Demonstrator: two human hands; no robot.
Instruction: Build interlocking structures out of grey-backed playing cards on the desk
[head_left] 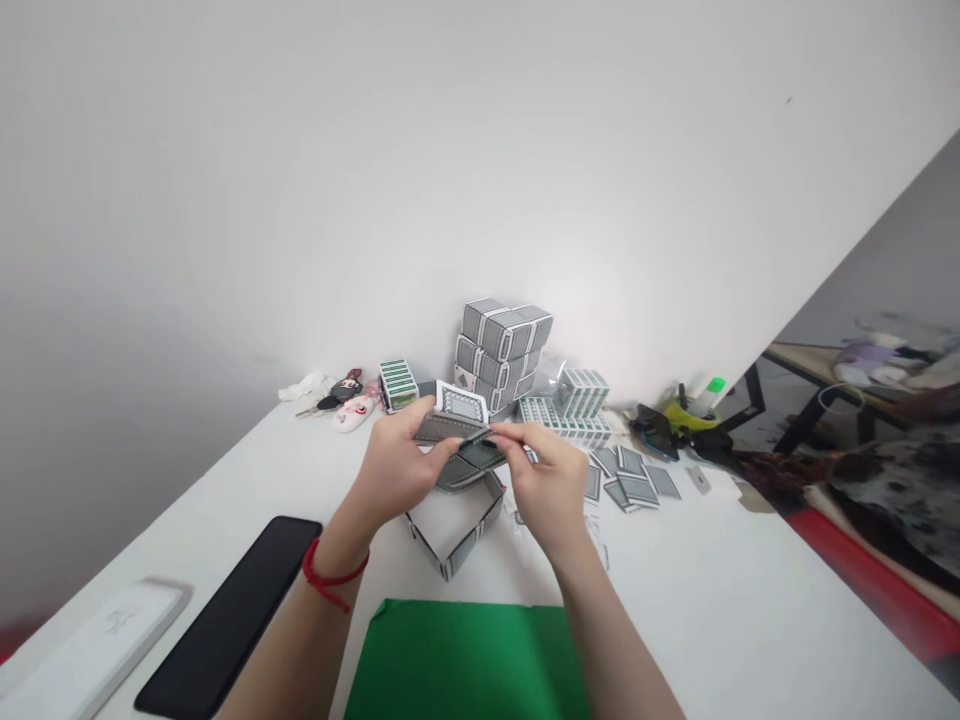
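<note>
My left hand [397,465], with a red string bracelet on its wrist, grips a piece made of joined grey-backed playing cards [465,405] by its left side. At the right edge of the same piece, my right hand [544,470] pinches a card between thumb and fingertips. Part of the piece is hidden by my fingers. Just below it on the table stands an open frame of folded playing cards [450,560]. Behind rises a stack of blocks built from playing cards [502,350], against the wall.
Loose playing cards [637,490] lie to the right. Green-striped card blocks [585,395] stand near the wall; another striped block [397,380] is at left. Keys with charms [341,395], a black slab [232,620], a white box [97,650] and a green sheet [465,660] also lie here.
</note>
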